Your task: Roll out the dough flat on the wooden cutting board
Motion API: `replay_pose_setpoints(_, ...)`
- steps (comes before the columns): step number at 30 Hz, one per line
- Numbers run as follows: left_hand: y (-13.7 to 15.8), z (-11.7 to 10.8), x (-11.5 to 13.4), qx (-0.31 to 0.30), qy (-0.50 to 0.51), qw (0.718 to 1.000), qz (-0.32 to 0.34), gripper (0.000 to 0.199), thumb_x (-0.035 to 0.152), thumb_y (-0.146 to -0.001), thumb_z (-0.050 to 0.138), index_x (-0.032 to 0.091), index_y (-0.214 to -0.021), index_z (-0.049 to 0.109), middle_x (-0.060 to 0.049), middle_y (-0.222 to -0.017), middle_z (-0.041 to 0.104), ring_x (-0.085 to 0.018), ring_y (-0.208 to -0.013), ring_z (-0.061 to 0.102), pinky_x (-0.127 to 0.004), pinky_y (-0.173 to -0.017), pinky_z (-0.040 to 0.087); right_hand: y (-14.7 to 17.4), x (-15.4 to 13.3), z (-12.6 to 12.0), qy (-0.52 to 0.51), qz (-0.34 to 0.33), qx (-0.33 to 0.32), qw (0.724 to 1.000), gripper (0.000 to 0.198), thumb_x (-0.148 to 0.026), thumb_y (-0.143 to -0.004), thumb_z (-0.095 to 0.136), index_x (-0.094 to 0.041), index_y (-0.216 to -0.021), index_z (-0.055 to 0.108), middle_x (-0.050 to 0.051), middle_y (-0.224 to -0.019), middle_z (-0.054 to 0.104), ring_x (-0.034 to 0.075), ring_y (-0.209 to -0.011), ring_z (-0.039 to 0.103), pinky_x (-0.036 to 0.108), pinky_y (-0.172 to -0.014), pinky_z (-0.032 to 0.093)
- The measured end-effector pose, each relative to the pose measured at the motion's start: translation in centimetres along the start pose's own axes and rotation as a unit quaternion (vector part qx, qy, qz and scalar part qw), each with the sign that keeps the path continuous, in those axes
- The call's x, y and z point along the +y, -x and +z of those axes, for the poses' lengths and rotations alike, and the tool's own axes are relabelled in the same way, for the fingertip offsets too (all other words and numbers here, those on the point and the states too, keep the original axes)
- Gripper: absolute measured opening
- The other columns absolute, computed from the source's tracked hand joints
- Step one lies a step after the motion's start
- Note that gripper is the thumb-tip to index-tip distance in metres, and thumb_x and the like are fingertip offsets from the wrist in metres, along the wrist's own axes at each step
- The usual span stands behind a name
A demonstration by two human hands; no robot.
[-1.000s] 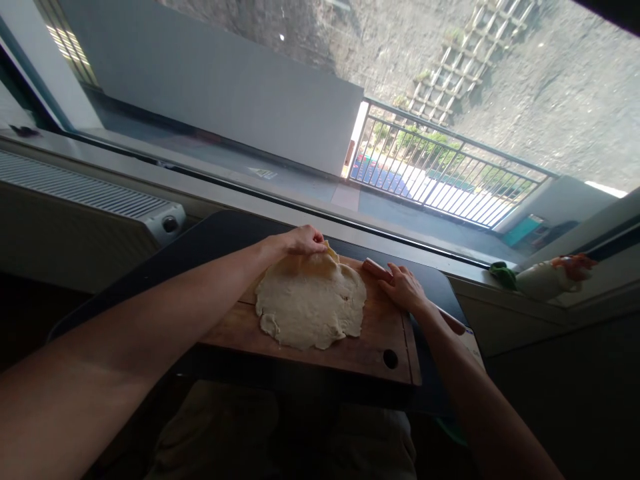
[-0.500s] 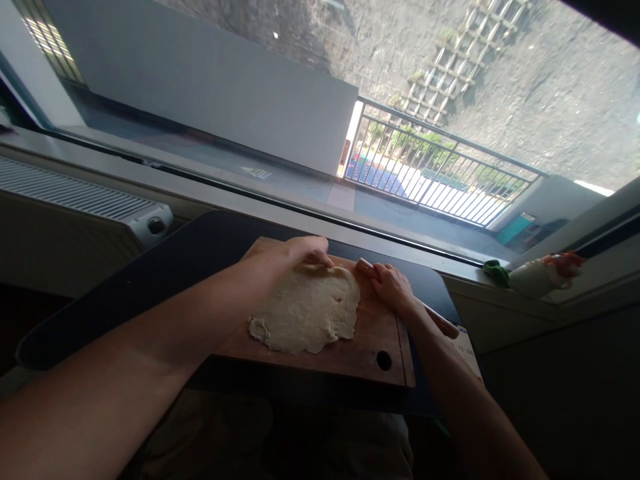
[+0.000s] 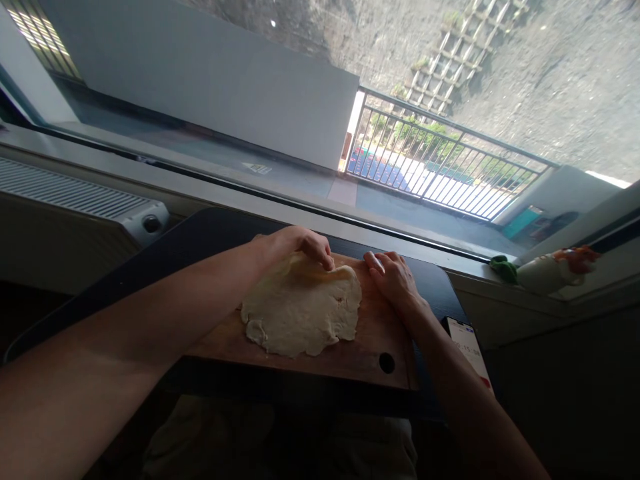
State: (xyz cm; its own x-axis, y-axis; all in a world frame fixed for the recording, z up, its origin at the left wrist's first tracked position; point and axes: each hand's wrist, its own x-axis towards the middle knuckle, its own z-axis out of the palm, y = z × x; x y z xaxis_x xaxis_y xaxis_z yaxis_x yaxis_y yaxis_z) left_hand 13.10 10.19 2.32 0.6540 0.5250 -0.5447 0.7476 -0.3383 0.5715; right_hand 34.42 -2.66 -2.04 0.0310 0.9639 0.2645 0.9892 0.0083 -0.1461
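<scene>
A flat, uneven sheet of pale dough (image 3: 303,313) lies on a wooden cutting board (image 3: 370,333). My left hand (image 3: 316,248) reaches across to the far side of the dough, its fingers closed on the edge, which is raised and slightly folded there. To the right of the dough, my right hand (image 3: 395,275) is at the far right part of the board. A smooth end of a rolling pin (image 3: 374,262) shows by its fingers; the hand and forearm hide the rest of the pin.
The board rests on a dark table (image 3: 210,233) against a window sill. A phone (image 3: 467,350) with a running timer lies by my right forearm. A radiator (image 3: 125,213) stands at left; a white pot (image 3: 543,275) and green cloth (image 3: 504,268) sit on the sill at right.
My left hand has drawn up the dough's far edge, so more of the fold shows. The rolling pin has turned, its near end now hidden behind my right forearm. More of the phone is visible.
</scene>
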Motion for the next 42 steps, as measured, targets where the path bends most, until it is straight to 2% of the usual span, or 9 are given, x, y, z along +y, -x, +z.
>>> replay_pose_setpoints(6,2.2,0.6,-0.8,0.024,0.073,0.991,0.107,0.036,0.035,-0.064,0.066,0.018,-0.095,0.072,-0.003,-0.09,0.071,-0.018,-0.08,0.061,-0.026,-0.072,0.046,-2.3,-3.3,0.9,-0.153,-0.032,-0.08,0.984,0.042,-0.023,-0.081,0.049,-0.023,-0.122,0.058,0.004,-0.097,0.066,0.019,-0.096,0.055,0.027,-0.081,0.044)
replay_pose_setpoints(10,2.4,0.9,-1.7,0.093,0.079,0.983,0.14,0.037,0.033,-0.068,0.059,0.017,-0.1,0.07,-0.003,-0.095,0.07,-0.017,-0.082,0.061,-0.023,-0.072,0.046,-3.5,-3.9,1.2,-0.136,-0.019,-0.165,0.977,0.028,-0.026,-0.078,0.052,-0.025,-0.099,0.07,-0.001,-0.076,0.066,0.017,-0.084,0.056,0.024,-0.072,0.042)
replay_pose_setpoints(16,1.4,1.1,-1.3,0.217,-0.108,0.97,0.017,0.036,0.036,-0.07,0.058,0.016,-0.099,0.069,-0.008,-0.096,0.069,-0.024,-0.087,0.061,-0.03,-0.076,0.045,-2.4,-3.8,1.3,-0.098,0.063,-0.1,0.988,0.023,-0.035,-0.078,0.056,-0.02,-0.085,0.071,0.002,-0.077,0.065,0.015,-0.076,0.058,0.023,-0.068,0.041)
replay_pose_setpoints(19,2.7,2.9,-0.5,0.29,-0.151,0.945,0.007,0.04,0.037,-0.073,0.057,0.017,-0.107,0.064,-0.012,-0.114,0.062,-0.028,-0.104,0.055,-0.036,-0.088,0.041,-0.6,-3.6,1.1,-0.081,0.087,-0.129,0.984,0.024,-0.041,-0.077,0.059,-0.019,-0.074,0.069,0.002,-0.07,0.064,0.015,-0.069,0.059,0.024,-0.063,0.041)
replay_pose_setpoints(22,5.2,7.2,0.2,0.374,-0.151,0.911,0.085,0.03,0.037,-0.082,0.05,0.019,-0.101,0.065,-0.008,-0.108,0.062,-0.023,-0.1,0.056,-0.032,-0.089,0.04,1.6,-3.4,1.1,-0.111,0.116,-0.172,0.972,0.028,-0.044,-0.077,0.06,-0.019,-0.07,0.068,0.003,-0.064,0.064,0.015,-0.064,0.06,0.024,-0.058,0.042)
replay_pose_setpoints(25,7.5,12.3,0.5,0.348,-0.125,0.912,0.177,0.024,0.041,-0.083,0.053,0.021,-0.09,0.065,-0.006,-0.097,0.064,-0.02,-0.091,0.058,-0.03,-0.082,0.043,3.7,-3.6,1.1,-0.137,0.148,-0.191,0.961,0.028,-0.046,-0.076,0.062,-0.019,-0.072,0.068,0.004,-0.065,0.066,0.015,-0.061,0.06,0.024,-0.054,0.041)
replay_pose_setpoints(29,9.0,16.4,-0.1,0.322,-0.142,0.914,0.203,0.017,0.036,-0.079,0.059,0.022,-0.087,0.064,-0.004,-0.095,0.063,-0.02,-0.09,0.057,-0.031,-0.082,0.042,5.6,-4.8,0.7,-0.113,0.121,-0.182,0.969,0.023,-0.042,-0.073,0.063,-0.02,-0.074,0.069,0.002,-0.069,0.067,0.014,-0.06,0.059,0.024,-0.051,0.037)
replay_pose_setpoints(36,10.0,17.3,0.0,0.335,-0.227,0.897,0.177,0.019,0.035,-0.077,0.062,0.019,-0.087,0.062,-0.01,-0.102,0.062,-0.025,-0.096,0.055,-0.039,-0.087,0.039,6.3,-6.2,0.6,-0.121,0.093,-0.109,0.982,0.017,-0.029,-0.076,0.055,-0.019,-0.068,0.066,0.002,-0.068,0.066,0.012,-0.061,0.057,0.022,-0.051,0.034)
replay_pose_setpoints(42,9.6,18.4,0.8,0.358,-0.272,0.878,0.163,0.018,0.032,-0.082,0.054,0.016,-0.088,0.062,-0.014,-0.095,0.063,-0.028,-0.09,0.057,-0.043,-0.083,0.038,6.5,-5.9,0.6,-0.125,0.127,-0.151,0.972,0.022,-0.034,-0.078,0.055,-0.019,-0.068,0.068,0.003,-0.064,0.066,0.013,-0.059,0.058,0.022,-0.052,0.036)
